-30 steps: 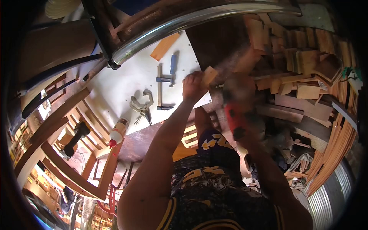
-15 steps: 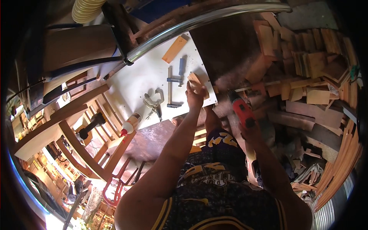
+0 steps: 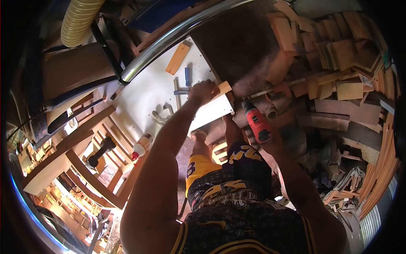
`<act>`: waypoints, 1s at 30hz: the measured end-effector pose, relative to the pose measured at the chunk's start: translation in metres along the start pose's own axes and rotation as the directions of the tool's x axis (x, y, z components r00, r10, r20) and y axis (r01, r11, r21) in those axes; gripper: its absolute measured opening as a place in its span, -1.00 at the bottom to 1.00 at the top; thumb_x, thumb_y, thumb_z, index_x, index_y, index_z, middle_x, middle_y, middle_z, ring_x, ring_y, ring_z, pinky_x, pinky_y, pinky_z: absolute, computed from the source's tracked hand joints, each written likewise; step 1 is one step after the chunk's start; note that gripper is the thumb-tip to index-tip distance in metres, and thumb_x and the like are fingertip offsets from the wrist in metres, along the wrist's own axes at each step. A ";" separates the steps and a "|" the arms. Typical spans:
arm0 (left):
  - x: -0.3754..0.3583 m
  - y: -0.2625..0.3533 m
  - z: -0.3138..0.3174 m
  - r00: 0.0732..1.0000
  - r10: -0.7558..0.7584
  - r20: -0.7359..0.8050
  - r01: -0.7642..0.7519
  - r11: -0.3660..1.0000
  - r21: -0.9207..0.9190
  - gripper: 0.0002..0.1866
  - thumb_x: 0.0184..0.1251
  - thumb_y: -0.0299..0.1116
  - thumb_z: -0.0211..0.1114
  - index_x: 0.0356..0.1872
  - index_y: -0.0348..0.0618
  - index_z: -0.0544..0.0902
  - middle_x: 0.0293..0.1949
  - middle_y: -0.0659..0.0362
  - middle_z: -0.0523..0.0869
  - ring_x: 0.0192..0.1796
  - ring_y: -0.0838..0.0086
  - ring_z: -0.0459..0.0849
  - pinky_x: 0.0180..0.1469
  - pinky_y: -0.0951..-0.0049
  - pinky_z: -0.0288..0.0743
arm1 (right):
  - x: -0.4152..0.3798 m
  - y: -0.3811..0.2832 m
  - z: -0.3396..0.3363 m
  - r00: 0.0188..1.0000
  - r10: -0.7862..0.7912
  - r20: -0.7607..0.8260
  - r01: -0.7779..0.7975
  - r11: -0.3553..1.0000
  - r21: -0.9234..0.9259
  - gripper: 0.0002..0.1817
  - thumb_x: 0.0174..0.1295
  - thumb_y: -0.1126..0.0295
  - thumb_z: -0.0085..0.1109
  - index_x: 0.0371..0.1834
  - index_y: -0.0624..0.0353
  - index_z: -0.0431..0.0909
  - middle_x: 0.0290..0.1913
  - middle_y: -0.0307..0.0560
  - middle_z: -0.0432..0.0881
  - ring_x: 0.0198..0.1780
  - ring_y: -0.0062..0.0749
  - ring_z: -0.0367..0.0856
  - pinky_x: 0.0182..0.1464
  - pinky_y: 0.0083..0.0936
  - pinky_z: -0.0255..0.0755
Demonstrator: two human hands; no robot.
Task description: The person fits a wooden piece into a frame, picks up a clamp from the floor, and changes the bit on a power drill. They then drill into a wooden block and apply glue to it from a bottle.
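Note:
My left hand (image 3: 203, 92) is closed around one end of a small wooden block (image 3: 223, 88) over the right part of the white tabletop (image 3: 135, 101). In my right hand (image 3: 272, 143) is a red drill (image 3: 257, 122), off the table's right edge, its bit pointing up and left. A blue-handled clamp (image 3: 187, 77) lies beside my left hand and is partly hidden by it. Farther back on the table rests a flat orange-brown wooden piece (image 3: 177, 58). A metal clamp (image 3: 162, 115) sits nearer, partly behind my left forearm.
A white bottle with a red tip (image 3: 142, 146) stands at the table's near left corner, beside a wooden frame (image 3: 89, 169) holding a dark power tool (image 3: 101, 151). A metal pipe (image 3: 169, 38) crosses behind. Stacked wood offcuts (image 3: 338, 55) fill the right.
My left hand has turned and shifted with the wooden block, which now points up and right. The drill is still in my right hand. The whole view has shifted a little.

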State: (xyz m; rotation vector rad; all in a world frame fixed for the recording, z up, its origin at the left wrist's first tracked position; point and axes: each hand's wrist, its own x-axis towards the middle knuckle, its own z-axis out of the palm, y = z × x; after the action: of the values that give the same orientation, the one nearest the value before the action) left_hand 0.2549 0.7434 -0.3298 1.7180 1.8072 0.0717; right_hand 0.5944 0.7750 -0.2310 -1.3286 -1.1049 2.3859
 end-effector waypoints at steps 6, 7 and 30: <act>-0.007 0.033 0.050 0.832 -0.540 -0.130 0.500 0.830 -0.249 -0.48 0.21 0.07 0.28 -0.01 -0.16 0.53 0.07 0.04 0.54 0.21 0.13 0.45 0.26 0.03 0.27 | 0.019 -0.049 0.052 0.963 -0.269 -0.020 0.159 0.628 -0.762 -0.53 0.07 0.25 0.35 0.07 0.09 0.52 -0.10 0.09 0.66 -0.02 -0.01 0.64 -0.02 -0.31 0.50; -0.009 0.036 0.056 0.832 -0.540 -0.127 0.499 0.829 -0.252 -0.48 0.21 0.07 0.28 -0.01 -0.16 0.53 0.07 0.04 0.54 0.21 0.13 0.45 0.26 0.03 0.27 | 0.025 -0.054 0.061 0.964 -0.266 -0.021 0.156 0.626 -0.764 -0.53 0.07 0.25 0.35 0.07 0.09 0.52 -0.10 0.09 0.66 -0.02 -0.01 0.64 -0.02 -0.31 0.50; 0.003 0.030 0.092 0.837 -0.388 -0.386 0.339 0.921 -0.190 -0.23 0.29 -0.15 0.11 0.47 -0.26 0.10 0.53 -0.03 0.05 0.59 0.16 -0.08 0.53 -0.09 -0.33 | 0.071 -0.038 0.144 0.961 -0.127 -0.247 -0.198 0.311 -0.930 -0.54 -0.02 0.17 0.35 -0.04 0.08 0.53 -0.14 0.11 0.66 -0.04 0.11 0.61 -0.01 -0.14 0.50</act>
State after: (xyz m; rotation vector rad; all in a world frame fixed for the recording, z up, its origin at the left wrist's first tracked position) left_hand 0.3249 0.7161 -0.3909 1.3145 2.3675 0.4026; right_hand 0.4319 0.7628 -0.2049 -1.8659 -2.6048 1.2690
